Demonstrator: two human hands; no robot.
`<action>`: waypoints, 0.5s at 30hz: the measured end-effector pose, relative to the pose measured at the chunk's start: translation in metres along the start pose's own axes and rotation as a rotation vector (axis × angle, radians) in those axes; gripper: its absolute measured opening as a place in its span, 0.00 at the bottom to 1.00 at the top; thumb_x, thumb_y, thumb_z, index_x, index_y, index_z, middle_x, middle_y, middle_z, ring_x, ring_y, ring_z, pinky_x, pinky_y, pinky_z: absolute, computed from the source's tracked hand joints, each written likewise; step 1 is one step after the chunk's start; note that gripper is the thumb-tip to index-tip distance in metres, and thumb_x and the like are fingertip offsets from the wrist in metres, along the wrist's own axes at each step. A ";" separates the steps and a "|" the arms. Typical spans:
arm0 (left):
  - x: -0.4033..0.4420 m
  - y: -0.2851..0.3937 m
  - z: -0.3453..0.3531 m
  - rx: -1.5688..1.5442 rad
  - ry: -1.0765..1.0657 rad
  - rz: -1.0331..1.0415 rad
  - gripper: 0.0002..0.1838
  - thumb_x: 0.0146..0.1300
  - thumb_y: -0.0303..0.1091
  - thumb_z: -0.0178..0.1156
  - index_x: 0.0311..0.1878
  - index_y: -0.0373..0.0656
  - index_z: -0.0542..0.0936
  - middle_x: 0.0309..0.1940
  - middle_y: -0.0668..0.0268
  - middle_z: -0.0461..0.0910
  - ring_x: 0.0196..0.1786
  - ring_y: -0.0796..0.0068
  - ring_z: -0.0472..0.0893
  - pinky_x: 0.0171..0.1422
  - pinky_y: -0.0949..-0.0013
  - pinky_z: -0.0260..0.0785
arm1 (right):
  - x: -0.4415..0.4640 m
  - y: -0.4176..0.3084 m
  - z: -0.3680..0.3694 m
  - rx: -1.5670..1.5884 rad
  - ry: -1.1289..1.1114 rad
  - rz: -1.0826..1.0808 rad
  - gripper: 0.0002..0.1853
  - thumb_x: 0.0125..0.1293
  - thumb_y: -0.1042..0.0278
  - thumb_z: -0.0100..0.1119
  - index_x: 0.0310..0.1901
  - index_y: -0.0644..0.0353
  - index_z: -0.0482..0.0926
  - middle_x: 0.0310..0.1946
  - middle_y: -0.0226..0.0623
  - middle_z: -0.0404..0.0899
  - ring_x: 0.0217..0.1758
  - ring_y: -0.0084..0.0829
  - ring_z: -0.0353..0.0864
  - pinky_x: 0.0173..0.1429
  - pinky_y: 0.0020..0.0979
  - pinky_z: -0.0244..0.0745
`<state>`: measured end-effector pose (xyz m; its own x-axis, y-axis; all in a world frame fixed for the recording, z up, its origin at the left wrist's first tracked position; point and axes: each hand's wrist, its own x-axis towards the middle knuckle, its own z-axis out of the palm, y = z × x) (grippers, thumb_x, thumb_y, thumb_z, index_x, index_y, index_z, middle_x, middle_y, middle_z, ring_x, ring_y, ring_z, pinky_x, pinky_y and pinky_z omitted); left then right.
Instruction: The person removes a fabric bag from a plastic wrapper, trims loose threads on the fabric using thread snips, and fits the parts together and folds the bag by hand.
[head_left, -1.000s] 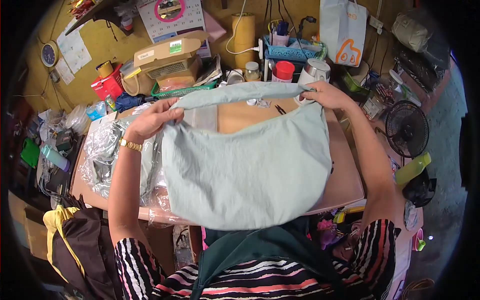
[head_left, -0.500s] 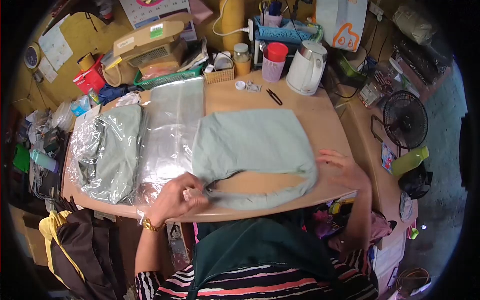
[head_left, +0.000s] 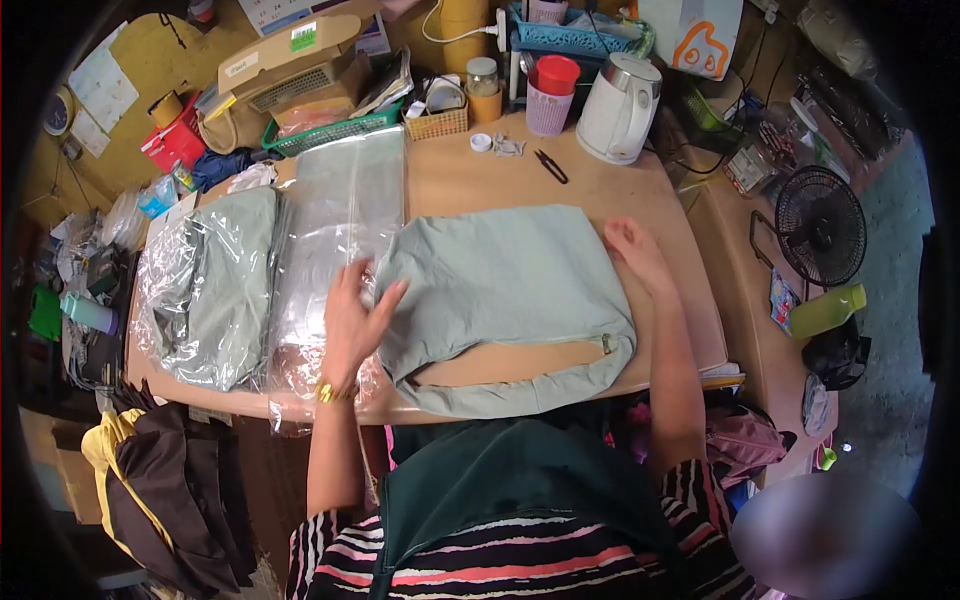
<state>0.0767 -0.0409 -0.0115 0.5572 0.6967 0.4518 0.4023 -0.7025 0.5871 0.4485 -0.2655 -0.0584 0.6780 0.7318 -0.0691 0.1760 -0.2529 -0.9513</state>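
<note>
A pale green cloth shoulder bag lies flat on the table, its strap curving toward my body. Beside the bag's left edge is my left hand, fingers and thumb spread, holding nothing. My right hand is by the upper right edge, its fingers loosely bent and no cloth visible in them. A small metal fitting shows where the strap meets the right side. To the left are clear plastic bags in a flat stack and a similar green bag in clear plastic.
Thread snips lie behind the bag on the table. A white electric kettle, a pink cup and several baskets line the back. A black fan and green bottle stand at right.
My left hand has moved up from the strap's lower left end to the bag's left side. My right hand has gone up and inward to the upper right edge. The strap lies smoother.
</note>
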 end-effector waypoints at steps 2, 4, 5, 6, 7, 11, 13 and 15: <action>0.026 -0.003 0.032 0.029 0.172 0.157 0.23 0.57 0.45 0.68 0.47 0.35 0.79 0.36 0.49 0.81 0.38 0.50 0.80 0.43 0.57 0.71 | 0.025 -0.005 0.026 0.078 0.035 -0.119 0.14 0.68 0.64 0.60 0.48 0.67 0.75 0.43 0.34 0.81 0.44 0.22 0.77 0.49 0.26 0.72; 0.046 -0.018 0.054 0.096 0.203 0.220 0.22 0.58 0.45 0.68 0.45 0.35 0.80 0.34 0.51 0.82 0.36 0.49 0.80 0.42 0.56 0.71 | 0.044 -0.013 0.036 0.063 0.028 -0.191 0.12 0.68 0.65 0.59 0.45 0.67 0.75 0.40 0.33 0.81 0.42 0.23 0.77 0.49 0.27 0.72; 0.052 -0.024 0.058 0.060 0.081 0.047 0.19 0.58 0.44 0.67 0.42 0.35 0.82 0.30 0.53 0.82 0.33 0.47 0.79 0.41 0.57 0.71 | 0.050 -0.017 0.035 -0.055 0.018 -0.141 0.11 0.68 0.66 0.60 0.42 0.67 0.75 0.37 0.31 0.81 0.39 0.21 0.76 0.47 0.26 0.71; 0.054 -0.029 0.062 0.024 -0.044 -0.126 0.17 0.58 0.43 0.67 0.38 0.36 0.83 0.27 0.56 0.82 0.31 0.46 0.79 0.39 0.57 0.70 | 0.050 -0.018 0.032 -0.174 0.008 -0.089 0.10 0.68 0.67 0.60 0.40 0.66 0.75 0.33 0.30 0.80 0.37 0.20 0.75 0.45 0.25 0.70; 0.055 -0.035 0.063 -0.209 0.058 -0.147 0.16 0.62 0.41 0.65 0.30 0.36 0.82 0.22 0.64 0.82 0.26 0.57 0.79 0.36 0.62 0.69 | 0.046 -0.021 0.028 -0.174 0.011 -0.079 0.10 0.68 0.67 0.60 0.40 0.66 0.75 0.33 0.30 0.80 0.37 0.20 0.75 0.45 0.25 0.70; 0.066 -0.036 0.046 -0.842 -0.164 -0.456 0.14 0.69 0.37 0.60 0.33 0.34 0.81 0.24 0.74 0.80 0.30 0.84 0.73 0.36 0.71 0.67 | 0.030 -0.060 0.002 -0.059 0.161 -0.293 0.08 0.69 0.67 0.59 0.37 0.64 0.77 0.29 0.28 0.77 0.35 0.17 0.74 0.42 0.21 0.68; 0.075 -0.039 0.054 -0.723 -0.069 -0.290 0.13 0.69 0.38 0.60 0.37 0.35 0.81 0.29 0.73 0.81 0.32 0.83 0.74 0.37 0.72 0.68 | 0.023 -0.075 -0.009 -0.010 0.179 -0.399 0.09 0.70 0.65 0.58 0.36 0.62 0.77 0.28 0.27 0.76 0.33 0.16 0.74 0.40 0.20 0.68; 0.084 -0.040 0.057 -0.199 0.257 0.121 0.17 0.67 0.43 0.62 0.42 0.35 0.77 0.38 0.62 0.82 0.34 0.70 0.78 0.39 0.67 0.71 | 0.025 -0.082 -0.027 0.323 0.074 -0.204 0.14 0.72 0.57 0.54 0.36 0.59 0.78 0.28 0.28 0.77 0.30 0.19 0.76 0.37 0.22 0.72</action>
<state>0.1493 0.0375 -0.0352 0.3808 0.6415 0.6659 0.1807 -0.7579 0.6268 0.4699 -0.2434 0.0258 0.7041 0.6958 0.1415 0.0866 0.1137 -0.9897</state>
